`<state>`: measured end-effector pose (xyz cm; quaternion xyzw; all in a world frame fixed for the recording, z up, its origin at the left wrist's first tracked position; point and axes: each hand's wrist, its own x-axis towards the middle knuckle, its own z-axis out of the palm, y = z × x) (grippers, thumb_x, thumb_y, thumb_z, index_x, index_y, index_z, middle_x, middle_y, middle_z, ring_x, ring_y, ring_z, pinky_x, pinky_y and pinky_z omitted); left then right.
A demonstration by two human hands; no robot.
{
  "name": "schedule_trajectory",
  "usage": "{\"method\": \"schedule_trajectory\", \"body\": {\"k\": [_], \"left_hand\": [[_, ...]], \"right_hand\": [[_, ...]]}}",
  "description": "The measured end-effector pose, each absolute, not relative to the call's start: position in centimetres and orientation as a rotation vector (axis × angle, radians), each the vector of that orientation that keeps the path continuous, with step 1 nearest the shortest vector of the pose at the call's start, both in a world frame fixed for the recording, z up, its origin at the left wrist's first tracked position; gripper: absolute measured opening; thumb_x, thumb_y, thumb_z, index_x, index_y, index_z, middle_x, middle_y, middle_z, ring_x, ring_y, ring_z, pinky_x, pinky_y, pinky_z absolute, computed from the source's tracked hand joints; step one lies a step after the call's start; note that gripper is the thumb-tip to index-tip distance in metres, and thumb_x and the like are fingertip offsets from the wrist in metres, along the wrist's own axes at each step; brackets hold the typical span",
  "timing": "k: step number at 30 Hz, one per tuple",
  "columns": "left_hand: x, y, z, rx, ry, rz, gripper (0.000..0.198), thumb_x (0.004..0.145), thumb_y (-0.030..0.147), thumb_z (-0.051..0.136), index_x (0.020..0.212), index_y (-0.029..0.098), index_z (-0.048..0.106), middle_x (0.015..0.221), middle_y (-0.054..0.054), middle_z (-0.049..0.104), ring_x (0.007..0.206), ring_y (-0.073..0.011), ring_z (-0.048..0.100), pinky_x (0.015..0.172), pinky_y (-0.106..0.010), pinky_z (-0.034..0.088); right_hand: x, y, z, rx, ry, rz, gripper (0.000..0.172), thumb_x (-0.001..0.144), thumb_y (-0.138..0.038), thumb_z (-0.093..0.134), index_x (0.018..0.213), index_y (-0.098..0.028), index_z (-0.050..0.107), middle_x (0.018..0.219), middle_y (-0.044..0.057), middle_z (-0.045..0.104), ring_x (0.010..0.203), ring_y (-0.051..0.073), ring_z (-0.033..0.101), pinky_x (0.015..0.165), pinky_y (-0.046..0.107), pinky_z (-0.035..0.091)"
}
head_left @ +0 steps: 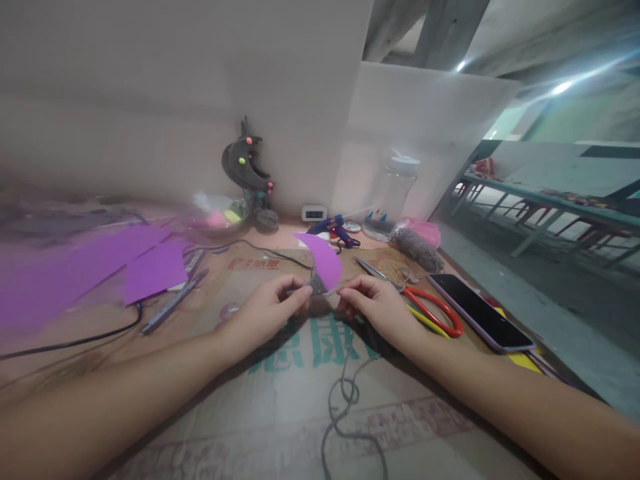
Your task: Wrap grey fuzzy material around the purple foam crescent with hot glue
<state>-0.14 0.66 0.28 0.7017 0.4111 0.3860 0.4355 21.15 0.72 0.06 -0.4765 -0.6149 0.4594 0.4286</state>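
Between my hands stands a purple crescent moon cutout, its lower tip wrapped in grey yarn. My left hand pinches the crescent at that wrapped tip. The fingers of my right hand are closed on a strand of grey yarn, which trails in loose loops down the cardboard. Right of my right hand lie red-handled scissors, blades pointing away to the left.
Behind are a blue glue gun, a small white clock, a clear jar and a yarn skein. A phone lies right; purple sheets and a pen left. A grey decorated crescent leans against the wall.
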Motion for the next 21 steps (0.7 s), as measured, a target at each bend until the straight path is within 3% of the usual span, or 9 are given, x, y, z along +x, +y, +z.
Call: {"method": "schedule_trajectory", "body": {"k": [5, 8, 12, 16, 18, 21], "left_hand": [[-0.1, 0.6, 0.3, 1.757, 1.052, 0.940, 0.025, 0.089, 0.038, 0.051, 0.076, 0.018, 0.057, 0.067, 0.002, 0.057, 0.063, -0.0142, 0.053, 0.061, -0.024, 0.040], [-0.2, 0.5, 0.1, 1.797, 1.073, 0.841, 0.025, 0.089, 0.040, 0.051, 0.079, 0.019, 0.058, 0.067, 0.000, 0.061, 0.063, -0.0158, 0.056, 0.060, -0.026, 0.041], [-0.1, 0.5, -0.1, 1.921, 1.079, 0.795, 0.021, 0.087, 0.037, 0.056, 0.088, 0.020, 0.068, 0.079, -0.002, 0.069, 0.072, -0.0174, 0.060, 0.066, -0.026, 0.043], [0.0, 0.4, -0.2, 1.919, 1.015, 0.787, 0.023, 0.086, 0.039, 0.059, 0.091, 0.021, 0.071, 0.079, -0.001, 0.069, 0.070, -0.0171, 0.059, 0.064, -0.026, 0.044], [-0.1, 0.5, -0.1, 1.894, 1.021, 0.816, 0.025, 0.088, 0.040, 0.056, 0.092, 0.020, 0.070, 0.078, -0.001, 0.068, 0.070, -0.0167, 0.059, 0.063, -0.025, 0.043], [-0.2, 0.8, -0.1, 1.860, 1.088, 0.838, 0.027, 0.090, 0.042, 0.053, 0.091, 0.018, 0.067, 0.079, -0.001, 0.067, 0.071, -0.0170, 0.059, 0.064, -0.026, 0.043]], "right_hand": [[21.3, 0.3, 0.2, -1.072, -1.594, 1.149, 0.042, 0.087, -0.056, 0.054, 0.085, -0.015, 0.065, 0.069, 0.003, 0.066, 0.057, 0.012, 0.058, 0.055, 0.024, 0.047], [21.4, 0.0, 0.6, -1.058, -1.597, 1.133, 0.047, 0.086, -0.061, 0.054, 0.080, -0.016, 0.062, 0.069, 0.003, 0.065, 0.059, 0.012, 0.058, 0.057, 0.025, 0.048], [21.2, -0.4, 0.8, -1.165, -1.696, 1.009, 0.040, 0.083, -0.055, 0.061, 0.073, -0.017, 0.062, 0.061, -0.001, 0.061, 0.056, 0.011, 0.055, 0.055, 0.023, 0.046], [21.1, -0.6, 0.9, -1.162, -1.771, 0.953, 0.041, 0.091, -0.052, 0.051, 0.072, -0.017, 0.061, 0.062, 0.000, 0.061, 0.056, 0.011, 0.056, 0.055, 0.023, 0.046], [21.6, -0.1, 1.4, -1.126, -1.788, 0.888, 0.042, 0.095, -0.049, 0.043, 0.077, -0.016, 0.063, 0.066, 0.001, 0.062, 0.059, 0.012, 0.057, 0.058, 0.024, 0.047], [23.2, 1.2, 3.0, -1.148, -1.868, 0.587, 0.027, 0.095, -0.036, 0.047, 0.098, -0.016, 0.064, 0.079, 0.002, 0.066, 0.070, 0.014, 0.061, 0.066, 0.026, 0.048]]}}
